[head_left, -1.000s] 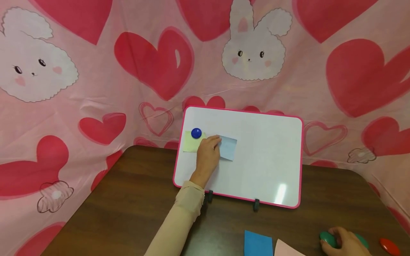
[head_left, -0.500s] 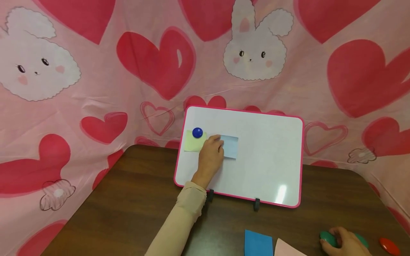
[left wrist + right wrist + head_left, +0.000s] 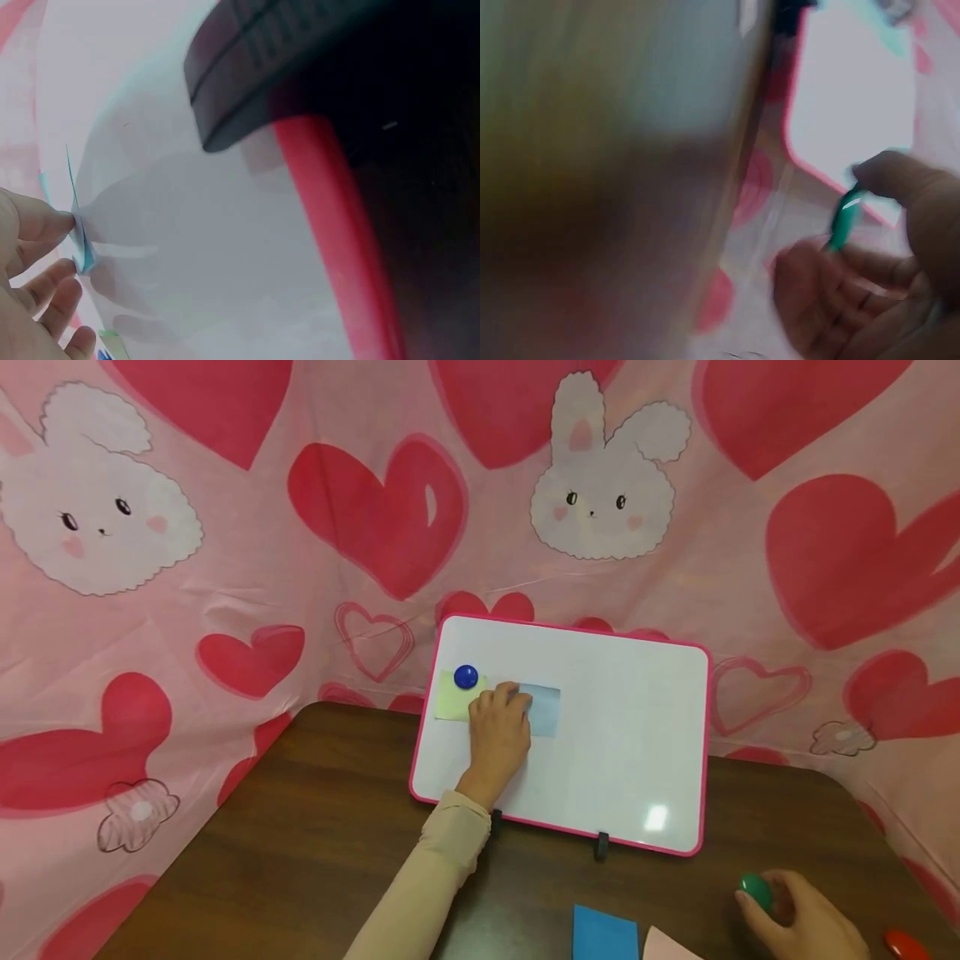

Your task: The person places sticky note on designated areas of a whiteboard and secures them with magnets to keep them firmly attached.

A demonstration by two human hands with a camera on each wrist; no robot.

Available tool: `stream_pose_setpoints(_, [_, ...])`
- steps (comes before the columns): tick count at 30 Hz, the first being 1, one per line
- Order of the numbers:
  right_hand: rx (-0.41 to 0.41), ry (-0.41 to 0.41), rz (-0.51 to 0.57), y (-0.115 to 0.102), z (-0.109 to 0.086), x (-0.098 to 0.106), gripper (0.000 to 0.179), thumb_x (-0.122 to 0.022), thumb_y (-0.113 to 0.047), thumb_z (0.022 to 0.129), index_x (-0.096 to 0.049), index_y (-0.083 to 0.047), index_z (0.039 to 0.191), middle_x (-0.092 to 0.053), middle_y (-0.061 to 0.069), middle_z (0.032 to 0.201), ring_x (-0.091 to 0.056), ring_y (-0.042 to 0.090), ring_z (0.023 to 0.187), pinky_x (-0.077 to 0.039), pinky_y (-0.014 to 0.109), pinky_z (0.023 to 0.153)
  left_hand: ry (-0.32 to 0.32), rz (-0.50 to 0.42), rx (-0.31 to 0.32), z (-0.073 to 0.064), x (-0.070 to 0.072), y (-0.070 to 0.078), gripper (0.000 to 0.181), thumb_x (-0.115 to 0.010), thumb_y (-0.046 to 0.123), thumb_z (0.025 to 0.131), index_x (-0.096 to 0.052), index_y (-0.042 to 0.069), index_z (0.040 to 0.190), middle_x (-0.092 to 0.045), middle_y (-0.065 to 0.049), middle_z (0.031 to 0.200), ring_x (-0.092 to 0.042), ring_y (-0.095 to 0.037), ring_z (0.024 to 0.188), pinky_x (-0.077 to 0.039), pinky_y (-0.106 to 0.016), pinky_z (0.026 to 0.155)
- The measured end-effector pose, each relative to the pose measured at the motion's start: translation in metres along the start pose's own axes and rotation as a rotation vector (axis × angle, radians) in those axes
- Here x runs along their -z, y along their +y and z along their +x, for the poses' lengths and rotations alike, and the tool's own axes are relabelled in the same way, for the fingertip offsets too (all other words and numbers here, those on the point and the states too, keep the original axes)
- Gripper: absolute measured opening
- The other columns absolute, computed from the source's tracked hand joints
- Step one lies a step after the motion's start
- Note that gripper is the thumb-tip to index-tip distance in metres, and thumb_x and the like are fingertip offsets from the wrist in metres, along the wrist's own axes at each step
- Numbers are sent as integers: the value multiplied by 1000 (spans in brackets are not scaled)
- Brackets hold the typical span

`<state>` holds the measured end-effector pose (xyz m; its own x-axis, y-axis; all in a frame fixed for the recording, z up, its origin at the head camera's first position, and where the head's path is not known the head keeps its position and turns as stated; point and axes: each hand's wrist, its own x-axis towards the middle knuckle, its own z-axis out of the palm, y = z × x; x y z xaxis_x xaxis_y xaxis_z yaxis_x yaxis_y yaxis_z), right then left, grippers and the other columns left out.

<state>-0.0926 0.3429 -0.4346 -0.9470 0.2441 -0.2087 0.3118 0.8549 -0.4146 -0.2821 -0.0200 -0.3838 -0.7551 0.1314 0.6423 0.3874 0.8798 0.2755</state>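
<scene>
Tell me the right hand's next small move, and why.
Probably bring the green magnet in the right hand toward the light-blue note: the left hand holds that note at the whiteboard, no magnet shows on it, and the yellow-green note nearby has a blue magnet.

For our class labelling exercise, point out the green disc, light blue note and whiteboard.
Green disc (image 3: 757, 890): head view, visible face.
Light blue note (image 3: 545, 712): head view, uncovered part.
Whiteboard (image 3: 630, 743): head view, bare white surface.
</scene>
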Motion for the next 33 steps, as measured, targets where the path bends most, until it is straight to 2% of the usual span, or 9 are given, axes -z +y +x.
stream_pose_setpoints(3, [140, 141, 15, -19, -6, 1, 65, -67, -54, 93, -54, 2, 123, -65, 8, 94, -59, 22, 82, -46, 40, 65, 0, -5, -6, 0, -1, -1, 23, -72, 10, 90, -76, 14, 112, -63, -5, 129, -56, -27, 111, -41, -44, 96])
stream_pose_setpoints(8, [365, 394, 57, -57, -12, -1, 45, -79, -34, 88, -61, -4, 116, -63, 1, 89, -54, 9, 77, -46, 35, 63, -20, -8, -8, 1, -1, -4, 25, -71, 10, 91, -75, 14, 115, -61, -5, 129, -56, -27, 113, -41, -44, 97])
stream_pose_setpoints(12, [494, 501, 90, -90, -8, 0, 41, -85, -22, 82, -63, -7, 113, -56, -3, 82, -48, 4, 70, -43, 28, 57, -31, -28, -7, 1, -1, -5, 25, -70, 9, 91, -75, 13, 115, -61, -7, 130, -56, -28, 113, -43, -44, 95])
stream_pose_setpoints(16, [565, 520, 107, -122, -1, 2, 39, -85, -17, 80, -64, -7, 112, -54, -2, 79, -48, 6, 66, -41, 29, 55, -28, -32, -18, 1, -2, -5, 26, -70, 8, 90, -74, 13, 115, -60, -7, 130, -56, -28, 113, -44, -43, 94])
stream_pose_setpoints(23, [619, 464, 119, -168, 10, 2, 39, -83, -18, 83, -63, -6, 115, -55, 3, 84, -50, 11, 64, -41, 27, 50, 9, 12, -54, 0, -4, -4, 27, -72, 7, 87, -75, 14, 113, -62, -7, 127, -57, -28, 110, -42, -44, 94])
stream_pose_setpoints(33, [748, 505, 144, -219, 30, 6, 42, -84, -11, 82, -62, -1, 116, -58, 9, 86, -51, 17, 64, -44, 28, 51, -22, 24, -53, -1, -2, -8, 27, -72, 9, 89, -74, 15, 115, -61, -6, 129, -55, -27, 112, -40, -47, 99])
